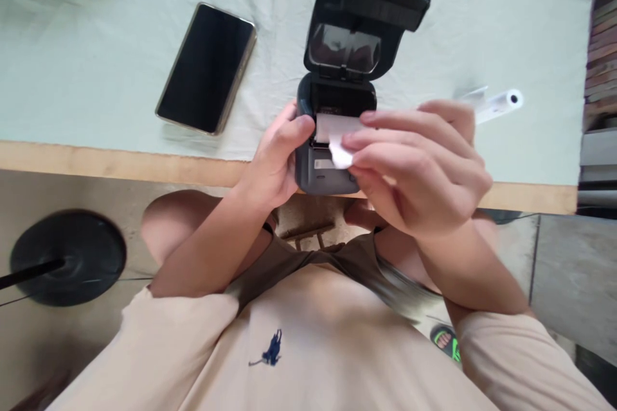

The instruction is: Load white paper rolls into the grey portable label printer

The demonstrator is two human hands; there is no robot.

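Observation:
A small dark grey printer stands at the table's near edge with its lid swung up and back. A white paper roll lies in its open bay. My left hand grips the printer's left side, thumb at the bay's rim. My right hand pinches the loose white end of the paper between thumb and fingers, just in front of the roll.
A black phone lies face up to the left on the pale green cloth. A second white roll lies at the right. The wooden table edge runs below. A black round stand base sits on the floor.

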